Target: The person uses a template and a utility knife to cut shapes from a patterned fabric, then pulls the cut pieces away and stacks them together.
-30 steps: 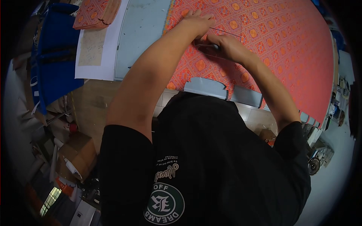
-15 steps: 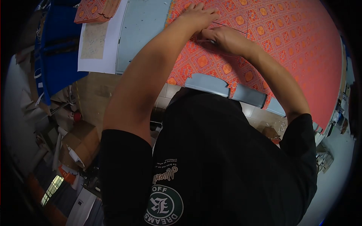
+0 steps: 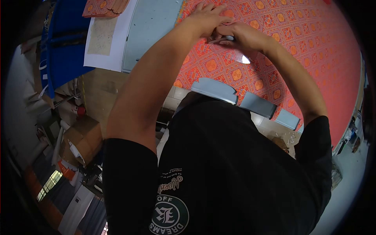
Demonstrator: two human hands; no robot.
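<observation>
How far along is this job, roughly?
Looks done: the stack of patterned pieces at upper left. In hand: left hand spread on the red cloth, right hand gripping a slim tool by a clear glossy piece. Likely left: the broad cloth expanse to the right, with no cuts visible. Final count can't be told.

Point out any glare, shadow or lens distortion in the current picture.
Head view: a bright glare spot on the clear piece below the right hand, with soft shadow on the patterned cloth nearby; head view again: black rounded corners, the cloth's far right edge bowed outward, and the cardboard box dimly lit.
</observation>
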